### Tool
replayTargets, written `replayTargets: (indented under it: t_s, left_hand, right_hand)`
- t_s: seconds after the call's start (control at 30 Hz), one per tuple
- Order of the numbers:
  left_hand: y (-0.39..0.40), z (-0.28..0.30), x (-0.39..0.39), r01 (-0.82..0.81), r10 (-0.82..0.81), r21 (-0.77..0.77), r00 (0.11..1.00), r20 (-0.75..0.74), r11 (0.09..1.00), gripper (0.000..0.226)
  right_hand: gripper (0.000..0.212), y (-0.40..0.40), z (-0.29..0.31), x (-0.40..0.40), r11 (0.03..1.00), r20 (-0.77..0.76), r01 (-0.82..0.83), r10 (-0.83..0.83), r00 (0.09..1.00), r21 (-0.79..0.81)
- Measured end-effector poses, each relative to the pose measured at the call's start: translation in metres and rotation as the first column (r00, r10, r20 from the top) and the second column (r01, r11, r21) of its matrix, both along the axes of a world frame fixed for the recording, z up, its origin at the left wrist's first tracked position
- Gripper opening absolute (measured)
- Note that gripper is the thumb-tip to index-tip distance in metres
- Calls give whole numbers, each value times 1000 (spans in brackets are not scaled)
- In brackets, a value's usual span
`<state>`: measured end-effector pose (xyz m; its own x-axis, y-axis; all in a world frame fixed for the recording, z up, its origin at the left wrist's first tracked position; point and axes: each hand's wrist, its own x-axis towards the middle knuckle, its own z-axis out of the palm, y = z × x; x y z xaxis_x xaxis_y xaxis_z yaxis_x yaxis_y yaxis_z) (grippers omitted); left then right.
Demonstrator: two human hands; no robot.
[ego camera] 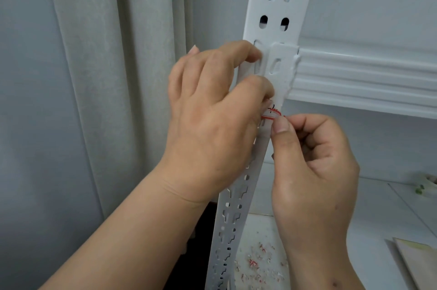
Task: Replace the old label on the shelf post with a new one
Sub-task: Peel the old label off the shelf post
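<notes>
A person's left hand (212, 109) curls round the white perforated steel shelf post (236, 214), thumb and forefinger braced on its face, while the right hand (314, 159) pinches a lifted edge of the red-and-white paper label (272, 113) stuck just below the white ribbed shelf beam (364, 76). Small red-and-white paper scraps (255, 263) litter the pale floor (307, 195) beside the post, which suggests the label tears rather than peels. A pull taken too fast or too steep could snap it again, leaving residue that would keep a new label from lying flat.
</notes>
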<state>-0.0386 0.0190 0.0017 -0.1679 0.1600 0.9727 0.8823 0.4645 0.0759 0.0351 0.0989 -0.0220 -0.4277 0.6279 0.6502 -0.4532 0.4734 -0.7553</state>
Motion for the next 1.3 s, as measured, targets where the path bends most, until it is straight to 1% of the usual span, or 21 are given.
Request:
replayTargets:
  t_s: [0.1, 0.2, 0.33, 0.53, 0.67, 0.77, 0.9, 0.97, 1.07, 1.17, 1.3]
  left_hand:
    - [0, 1, 0, -19, 19, -14, 1000, 8, 1000, 3]
    - [0, 1, -1, 2, -2, -8, 1000, 14, 1000, 3]
    - [1, -1, -4, 7, -7, 4, 1000, -15, 1000, 6]
    - [4, -2, -5, 10, -10, 25, 1000, -17, 1000, 6]
    - [7, -5, -5, 19, -21, 42, 999, 35, 999, 7]
    - [9, -9, -3, 22, -29, 93, 997, 75, 995, 7]
    - [3, -14, -5, -8, -34, 197, 977, 210, 980, 9]
    - [-1, -17, -5, -10, -47, 230, 969, 244, 973, 8]
    - [-2, -21, -2, 11, -64, 241, 975, 213, 971, 12]
    - [2, -21, 3, 42, -77, 209, 984, 163, 977, 9]
    - [11, -17, 6, 50, -83, 206, 984, 156, 977, 8]
  right_hand:
    - [11, 0, 0, 0, 1000, 2, -3, 3, 1000, 4]
    - [11, 0, 0, 0, 1000, 11, -10, 10, 1000, 2]
    - [10, 0, 0, 0, 1000, 11, -11, 11, 1000, -4]
    - [8, 0, 5, -2, 1000, -6, -9, 9, 1000, 3]
    - [6, -1, 8, -5, 1000, -36, -18, 18, 999, -2]
    - [9, -2, 9, -5, 1000, -43, -22, 22, 999, 4]
    - [13, 0, 8, -7, 1000, -31, -15, 15, 999, 3]
    - [14, 1, 6, -9, 1000, -30, -11, 12, 999, 9]
    - [14, 0, 5, -9, 1000, -39, -16, 16, 999, -2]
    - [12, 0, 5, -9, 1000, -41, -19, 18, 999, -5]
    - [7, 1, 4, -8, 1000, -26, -4, 5, 1000, 18]
